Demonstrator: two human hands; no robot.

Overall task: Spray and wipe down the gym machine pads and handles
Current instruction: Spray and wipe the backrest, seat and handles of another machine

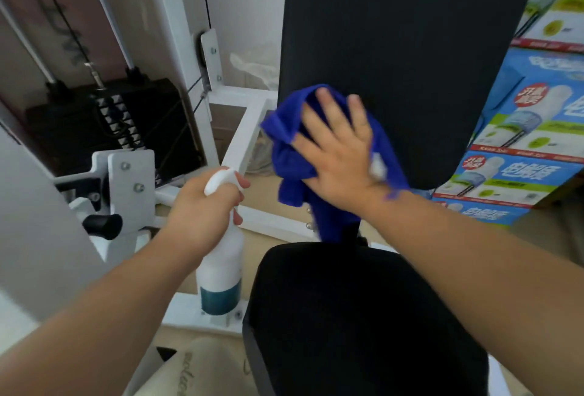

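Observation:
A tall black back pad [395, 32] of the gym machine stands upright ahead of me, with the black seat pad [354, 316] below it. My right hand [338, 155] lies flat with spread fingers on a blue cloth [290, 149], pressing it against the lower part of the back pad. The cloth's loose end hangs down toward the seat. My left hand [202, 203] grips the neck and trigger of a white spray bottle [221, 266] with a teal base, held upright left of the seat.
The machine's white frame [240, 130] and black weight stack [126, 124] with cables stand at the left. A white bracket with a black knob [104, 225] juts out near my left arm. Stacked printed cartons [531, 130] fill the right side.

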